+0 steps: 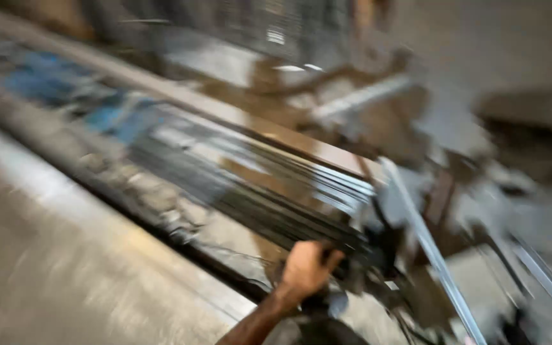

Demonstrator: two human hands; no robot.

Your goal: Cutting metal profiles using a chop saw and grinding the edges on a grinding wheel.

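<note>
One hand [305, 268] is seen at the lower middle of the blurred head view, and which hand it is cannot be told from the picture; it is taken here as the right one. Its fingers [328, 257] are curled at the near end of a bundle of rods [250, 191], and they appear to be closed on that end, though the blur leaves the grip unsure. The bundle is made of many thin dark rods, too smeared to be counted, and it is laid slantwise from the hand up toward the far left. Beyond the bundle, one brown plank [237, 115] is seen running alongside it. At the far left end of the bundle, one blue patch [52, 80] is shown, its kind not to be told. On the near side of the bundle, a grey concrete ledge [65, 255] is spread, and a dark groove is seen between the two. To the right of the bundle's near end, two pale metal strips [426, 239] are leaned slantwise, one just beside the hand and one farther off. No second hand is shown.
</note>
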